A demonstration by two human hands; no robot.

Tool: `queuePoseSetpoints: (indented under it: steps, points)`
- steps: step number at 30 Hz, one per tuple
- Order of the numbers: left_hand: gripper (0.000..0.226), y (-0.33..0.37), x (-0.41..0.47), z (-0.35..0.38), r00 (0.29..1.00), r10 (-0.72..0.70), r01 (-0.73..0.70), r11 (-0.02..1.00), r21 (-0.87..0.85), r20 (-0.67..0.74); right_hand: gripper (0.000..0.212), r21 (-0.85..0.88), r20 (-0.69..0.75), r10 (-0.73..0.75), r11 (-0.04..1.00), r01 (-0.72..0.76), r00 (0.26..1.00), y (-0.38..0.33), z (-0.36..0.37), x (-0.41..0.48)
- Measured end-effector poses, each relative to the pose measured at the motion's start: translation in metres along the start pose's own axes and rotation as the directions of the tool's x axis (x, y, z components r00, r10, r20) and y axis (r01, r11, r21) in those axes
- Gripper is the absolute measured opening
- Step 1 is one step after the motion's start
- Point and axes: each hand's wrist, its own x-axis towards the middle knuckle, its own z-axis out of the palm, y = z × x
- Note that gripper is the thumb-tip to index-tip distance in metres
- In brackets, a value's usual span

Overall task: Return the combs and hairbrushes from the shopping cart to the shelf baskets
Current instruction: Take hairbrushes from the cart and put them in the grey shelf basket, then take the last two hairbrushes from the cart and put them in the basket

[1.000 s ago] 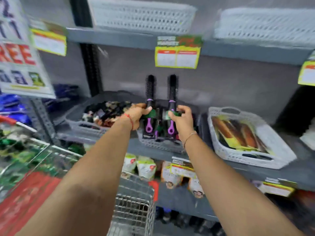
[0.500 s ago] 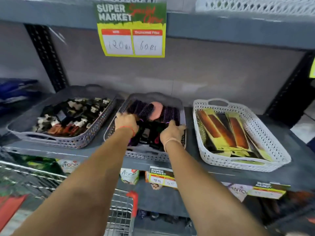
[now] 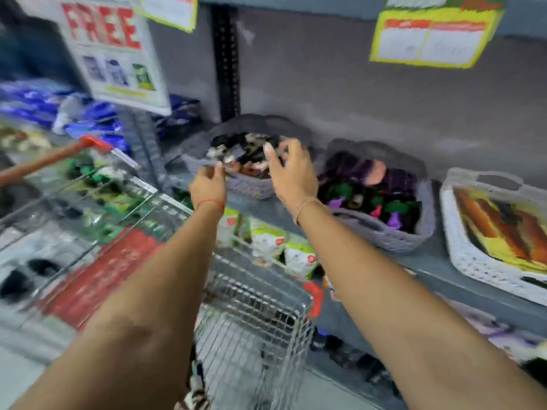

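The picture is blurred by motion. My left hand and my right hand are both empty, held in front of the left grey basket, which holds small dark items. My right hand's fingers are spread; my left hand's fingers are loosely curled near that basket's rim. The middle grey basket holds several black hairbrushes with purple and green parts. A white basket at the right holds combs in yellow packs. The wire shopping cart stands below my arms; what lies in it is hard to make out.
A second cart with a red handle stands at the left. A "FREE" sign hangs at the upper left and a yellow price tag on the shelf above. Packets fill the lower shelf behind the cart.
Both hands have let go of the hairbrushes in the middle basket and come away to the left, empty. The view has swung left and down.
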Motion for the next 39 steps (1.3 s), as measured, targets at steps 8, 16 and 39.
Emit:
queuePoseSetpoints:
  steps: [8, 16, 39]
  points:
    - [0.051, -0.183, 0.002, -0.116, 0.847, -0.491, 0.494, 0.869, -0.041, -0.205, 0.053, -0.095, 0.789, 0.218, 0.967, -0.236, 0.574, 0.036, 0.184, -0.068]
    - [0.049, -0.32, -0.067, -0.086, 0.468, -0.837, 0.846, 0.517, -0.13, -0.283, 0.077, -0.445, 0.889, 0.451, 0.891, -0.088, 0.073, 0.186, 0.278, -0.15]
    - [0.083, -0.415, -0.101, 0.002, 0.254, -0.848, 0.961, 0.277, 0.019, -0.465, 0.046, -0.492, 0.739, 0.519, 0.851, -0.183, 0.429, 0.316, 0.285, -0.184]
